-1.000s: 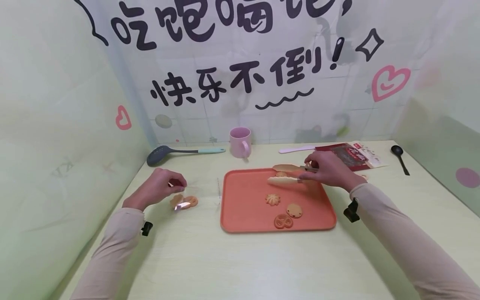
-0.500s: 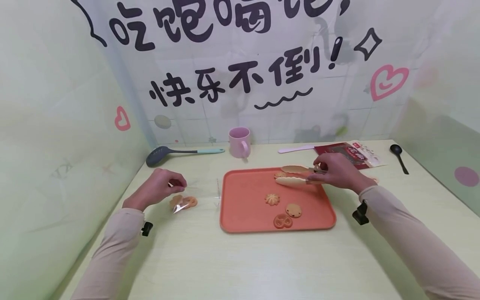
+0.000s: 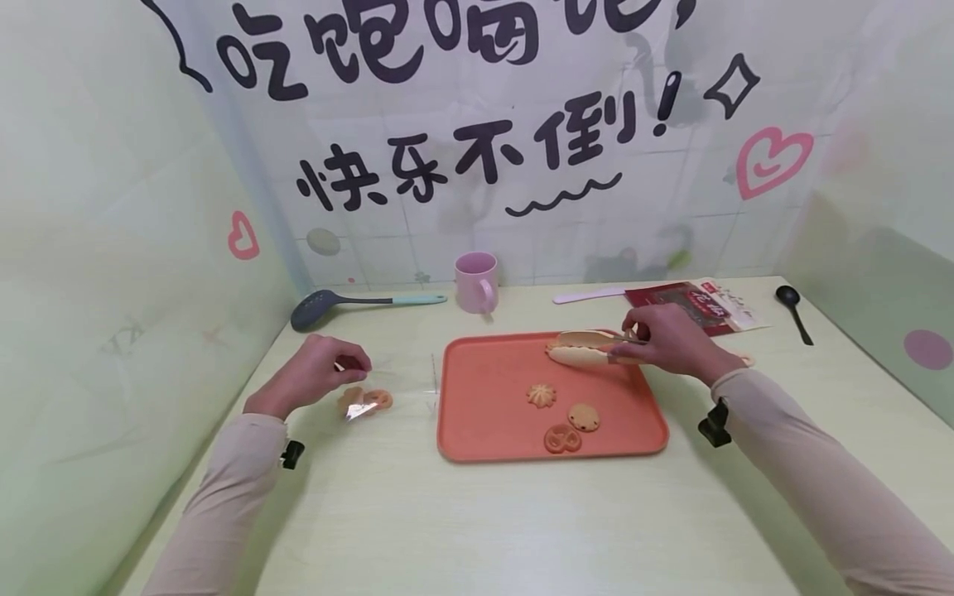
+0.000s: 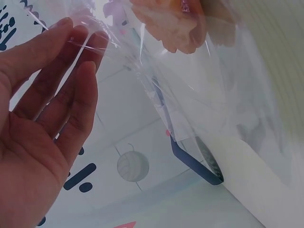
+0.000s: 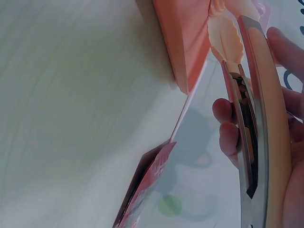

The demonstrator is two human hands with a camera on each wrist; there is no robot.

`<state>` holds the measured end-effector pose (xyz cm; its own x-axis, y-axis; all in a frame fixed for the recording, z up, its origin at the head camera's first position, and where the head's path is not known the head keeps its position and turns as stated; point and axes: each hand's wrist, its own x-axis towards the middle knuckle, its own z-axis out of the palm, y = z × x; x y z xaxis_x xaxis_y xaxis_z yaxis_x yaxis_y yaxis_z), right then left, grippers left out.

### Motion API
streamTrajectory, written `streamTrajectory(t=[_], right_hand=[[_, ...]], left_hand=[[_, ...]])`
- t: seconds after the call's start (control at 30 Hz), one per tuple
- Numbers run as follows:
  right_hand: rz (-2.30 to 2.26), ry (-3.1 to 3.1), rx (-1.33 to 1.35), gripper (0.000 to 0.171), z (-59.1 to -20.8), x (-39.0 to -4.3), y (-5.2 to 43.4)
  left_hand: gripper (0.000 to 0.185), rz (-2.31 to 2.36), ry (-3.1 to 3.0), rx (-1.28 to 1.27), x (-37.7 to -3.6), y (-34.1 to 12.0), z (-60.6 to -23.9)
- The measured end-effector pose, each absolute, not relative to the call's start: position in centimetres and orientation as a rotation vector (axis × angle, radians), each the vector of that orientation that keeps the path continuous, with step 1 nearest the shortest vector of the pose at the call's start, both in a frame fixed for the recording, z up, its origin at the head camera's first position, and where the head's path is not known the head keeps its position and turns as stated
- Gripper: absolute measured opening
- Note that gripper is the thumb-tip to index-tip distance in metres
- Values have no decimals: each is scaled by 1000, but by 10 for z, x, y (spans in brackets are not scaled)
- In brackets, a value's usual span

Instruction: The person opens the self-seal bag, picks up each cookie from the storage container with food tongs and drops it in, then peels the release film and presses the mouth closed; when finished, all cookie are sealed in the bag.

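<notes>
My left hand [image 3: 316,368] pinches the edge of a clear plastic bag [image 4: 223,95] between thumb and fingers. Inside the bag, on the left of the table, lie cookies, one a pretzel-shaped cookie [image 3: 382,399]. My right hand [image 3: 671,341] grips a pair of tongs [image 3: 581,357] with cream scalloped tips, over the back right of the orange tray [image 3: 477,422]. A cookie is mostly hidden between the tong tips. Also on the tray are a flower-shaped cookie [image 3: 542,396], a round cookie [image 3: 585,418] and a darker pretzel-shaped cookie [image 3: 562,439].
Along the back stand a pink mug [image 3: 476,281] and a slotted spoon [image 3: 320,309] with a mint handle. A lilac utensil handle [image 3: 589,295], a red packet [image 3: 686,302] and a black spoon [image 3: 794,313] lie at the back right.
The tongs have moved slightly right, and their tips have come closer together around the cookie at the tray's back. The left hand and bag stay almost still.
</notes>
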<state>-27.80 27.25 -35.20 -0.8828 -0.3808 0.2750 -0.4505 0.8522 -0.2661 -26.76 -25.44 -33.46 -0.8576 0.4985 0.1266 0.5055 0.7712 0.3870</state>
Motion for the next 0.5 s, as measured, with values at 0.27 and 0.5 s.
streamTrajectory(t=[0.27, 0.5], right_hand=[[536, -2813, 669, 41, -349, -278, 261], [541, -2771, 753, 36, -344, -280, 244]], left_hand=[[10, -656, -2943, -803, -269, -254, -335], [9, -657, -2931, -829, -269, -254, -337]])
